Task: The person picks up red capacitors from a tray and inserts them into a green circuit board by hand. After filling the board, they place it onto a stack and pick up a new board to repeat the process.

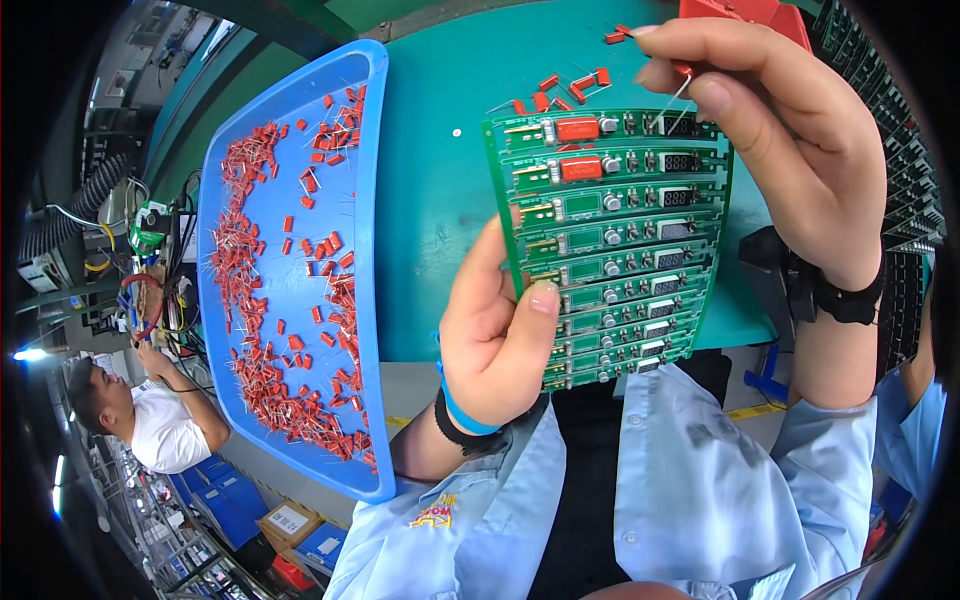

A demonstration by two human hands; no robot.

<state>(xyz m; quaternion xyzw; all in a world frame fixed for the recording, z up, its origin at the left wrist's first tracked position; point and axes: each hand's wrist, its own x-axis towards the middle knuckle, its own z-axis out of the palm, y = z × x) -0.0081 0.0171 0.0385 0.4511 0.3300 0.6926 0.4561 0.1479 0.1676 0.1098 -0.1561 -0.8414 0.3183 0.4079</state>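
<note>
My left hand [500,335] grips the left edge of a green circuit board panel [610,265], its thumb lying on the front. The panel is tilted up toward me and divided into several strips, each with a small digit display. Red box capacitors [577,129] sit on the two topmost strips; the strips below show bare outlined spots there. Above the panel's upper right corner, my right hand [790,130] pinches a red capacitor [683,70] between thumb and fingers. One of its wire legs points down toward the panel.
A blue tray [376,250] with many loose red capacitors stands on the left. More capacitors [560,92] lie on the green table [440,150] beyond the panel. A red bin [750,12] is at the back right, near stacked boards [910,130]. Another person [150,410] is at far left.
</note>
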